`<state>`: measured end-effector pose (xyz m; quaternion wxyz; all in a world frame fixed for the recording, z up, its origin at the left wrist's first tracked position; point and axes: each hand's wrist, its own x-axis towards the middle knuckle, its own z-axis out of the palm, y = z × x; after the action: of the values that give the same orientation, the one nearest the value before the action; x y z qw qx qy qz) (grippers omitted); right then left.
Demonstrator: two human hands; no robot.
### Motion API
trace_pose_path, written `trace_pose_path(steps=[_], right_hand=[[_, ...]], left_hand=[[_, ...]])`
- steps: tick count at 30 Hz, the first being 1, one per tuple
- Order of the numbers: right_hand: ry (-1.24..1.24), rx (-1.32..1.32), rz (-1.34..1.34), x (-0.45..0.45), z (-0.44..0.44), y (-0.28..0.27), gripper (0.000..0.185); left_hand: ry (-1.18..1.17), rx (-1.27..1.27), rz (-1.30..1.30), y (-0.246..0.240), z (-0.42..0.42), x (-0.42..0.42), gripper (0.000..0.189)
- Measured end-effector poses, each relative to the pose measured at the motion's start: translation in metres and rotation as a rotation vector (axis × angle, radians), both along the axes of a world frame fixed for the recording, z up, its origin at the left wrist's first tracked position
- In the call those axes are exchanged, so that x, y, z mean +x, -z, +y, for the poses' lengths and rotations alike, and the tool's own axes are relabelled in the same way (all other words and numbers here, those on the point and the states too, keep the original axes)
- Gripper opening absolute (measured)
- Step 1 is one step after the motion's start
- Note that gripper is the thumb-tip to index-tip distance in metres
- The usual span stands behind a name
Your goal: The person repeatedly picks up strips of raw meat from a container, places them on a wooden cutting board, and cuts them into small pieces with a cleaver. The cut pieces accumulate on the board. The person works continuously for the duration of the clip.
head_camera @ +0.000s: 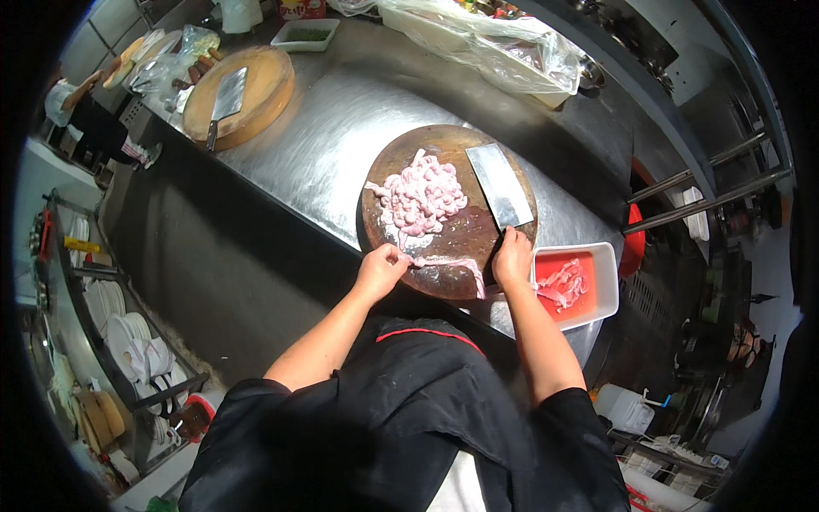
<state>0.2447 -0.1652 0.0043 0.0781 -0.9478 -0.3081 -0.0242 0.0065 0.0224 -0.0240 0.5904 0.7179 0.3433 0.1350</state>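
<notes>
My left hand [379, 272] pinches one end of a pale pink strip of intestine or similar raw meat [451, 263], which runs along the near edge of a round wooden chopping block [470, 240] and bends down over its rim. My right hand [513, 257] is closed at the handle end of a cleaver [500, 185]; the handle itself is hidden by the hand. The broad blade lies flat on the block's right side. Left of it sits a heap of pink, coiled raw pieces [422, 195]. Beside my right forearm, a white tub [608, 281] holds reddish liquid and more strips [566, 285].
A second chopping block [272, 102] with another cleaver [230, 93] stands farther left on the steel table [326, 153]. Plastic-covered containers [473, 54] line the back. Metal rails [704, 211] rise at right. A person [96, 115] stands beyond the table's left end.
</notes>
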Motion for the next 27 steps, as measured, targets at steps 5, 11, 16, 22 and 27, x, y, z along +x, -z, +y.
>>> trace_pose_path(steps=[5, 11, 16, 22, 27], right_hand=[[-0.083, 0.053, 0.170, 0.016, 0.004, -0.027, 0.061], [0.006, 0.486, 0.364, -0.063, -0.059, -0.074, 0.030], [0.001, 0.207, 0.554, -0.126, -0.111, -0.128, 0.014], [-0.154, 0.021, 0.552, -0.155, -0.103, -0.106, 0.018], [-0.157, 0.021, 0.613, -0.144, -0.111, -0.090, 0.022]], left_hand=[[0.045, 0.052, 0.090, -0.003, -0.009, -0.017, 0.015], [0.070, -0.011, 0.082, 0.000, -0.016, -0.023, 0.016], [0.146, -0.048, 0.101, -0.004, -0.016, -0.022, 0.014], [0.214, -0.047, 0.231, -0.010, -0.013, -0.015, 0.013], [-0.016, -0.752, -0.137, -0.022, -0.011, -0.008, 0.003]])
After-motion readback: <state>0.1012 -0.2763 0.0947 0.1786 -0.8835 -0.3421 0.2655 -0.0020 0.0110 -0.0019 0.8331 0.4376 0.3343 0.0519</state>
